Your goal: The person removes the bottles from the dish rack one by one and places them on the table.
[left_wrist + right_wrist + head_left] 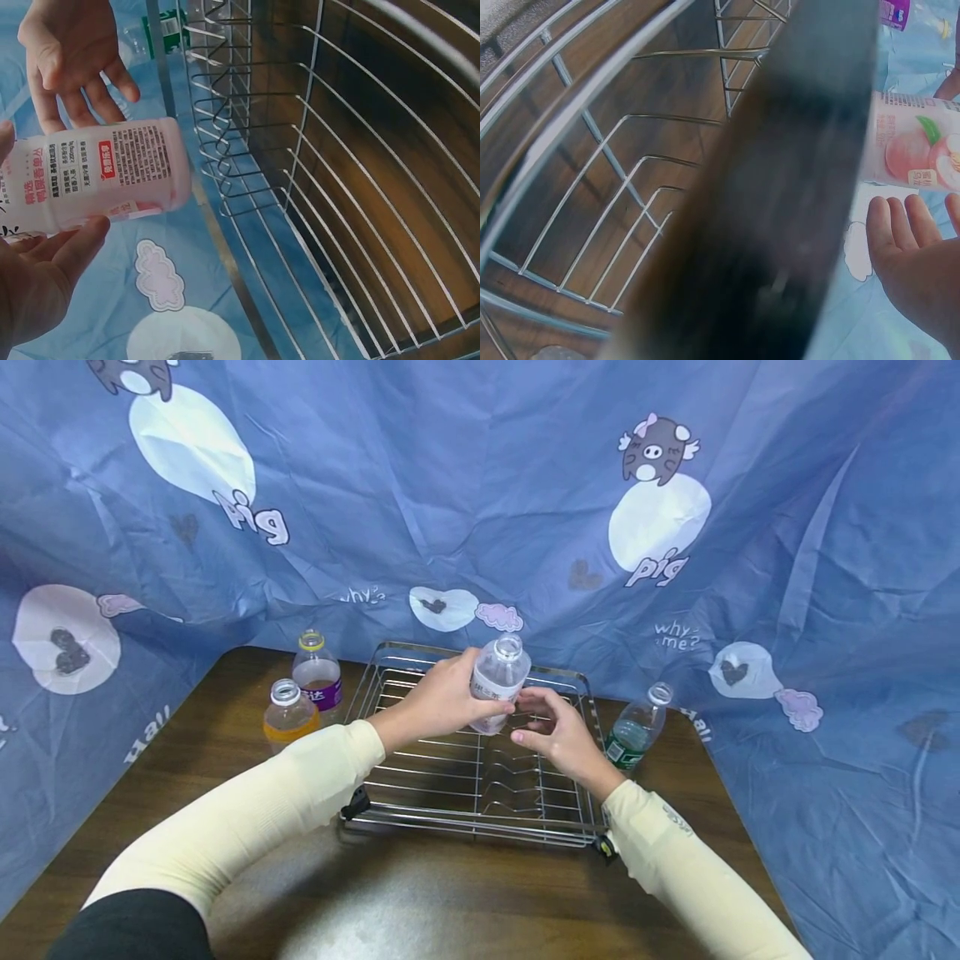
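My left hand [442, 697] grips a clear, capless plastic bottle [501, 681] with a peach-print label, holding it above the wire dish rack [480, 828]. In the left wrist view the thumb and fingers of the left hand [45, 281] lie on opposite sides of the bottle [112, 172], its base toward the rack. My right hand [555, 735] is just right of the bottle, fingers spread and loosely bent, with nothing held. The right wrist view shows the right hand [919, 262] palm up beside the peach label [919, 146].
Left of the rack stand a bottle with a purple label [326, 695] and one with an orange label [294, 728]. A green-labelled bottle [630, 739] stands at the rack's right side. Behind the wooden table [450, 902] hangs a blue printed cloth [480, 485].
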Motion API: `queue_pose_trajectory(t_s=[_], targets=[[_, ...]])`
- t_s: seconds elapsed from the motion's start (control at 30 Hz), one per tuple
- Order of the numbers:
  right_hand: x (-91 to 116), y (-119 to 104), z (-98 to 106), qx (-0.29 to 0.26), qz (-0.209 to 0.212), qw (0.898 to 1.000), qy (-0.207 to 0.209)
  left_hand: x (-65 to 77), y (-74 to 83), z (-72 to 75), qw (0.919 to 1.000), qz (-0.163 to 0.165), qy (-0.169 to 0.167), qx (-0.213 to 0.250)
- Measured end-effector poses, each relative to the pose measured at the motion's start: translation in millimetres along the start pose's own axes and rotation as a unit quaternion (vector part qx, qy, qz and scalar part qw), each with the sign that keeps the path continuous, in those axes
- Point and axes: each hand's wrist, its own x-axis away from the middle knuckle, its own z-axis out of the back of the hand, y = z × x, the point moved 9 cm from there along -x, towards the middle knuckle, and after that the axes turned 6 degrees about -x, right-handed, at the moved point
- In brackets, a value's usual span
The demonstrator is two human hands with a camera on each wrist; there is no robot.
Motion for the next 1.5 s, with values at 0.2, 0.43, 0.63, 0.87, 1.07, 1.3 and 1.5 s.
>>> queue_pose_trajectory(t_s=[0.2, 0.43, 0.63, 0.87, 1.07, 1.3, 1.5], targets=[[0.7, 0.5, -0.3, 0.003, 0.002, 1.0, 0.002, 2.2, -4.5, -2.1, 0.9996, 0.008, -0.003, 0.027], [0.6, 0.8, -1.2, 0.007, -0.007, 1.0, 0.002, 4.6, -5.5, -4.6, 0.999, 0.017, -0.002, 0.042], [0.3, 2.7, -0.3, 0.008, -0.014, 1.0, 0.005, 5.7, -7.2, -6.6, 0.9976, 0.026, 0.005, 0.064], [-0.1, 0.1, -0.5, 0.017, -0.011, 1.0, 0.006, 6.3, -8.8, -8.0, 0.9961, 0.034, 0.011, 0.08], [-1.4, -3.5, 0.5, 0.026, 0.005, 1.0, 0.005, 5.8, -11.9, -9.3, 0.9926, 0.044, 0.012, 0.113], [-2.1, -6.5, 1.9, 0.071, 0.016, 0.997, 0.011, 5.3, -15.3, -10.7, 0.9877, 0.059, 0.018, 0.144], [-1.9, -8.0, 3.1, 0.077, 0.012, 0.997, 0.015, 5.8, -15.6, -9.8, 0.985, 0.073, 0.025, 0.154]])
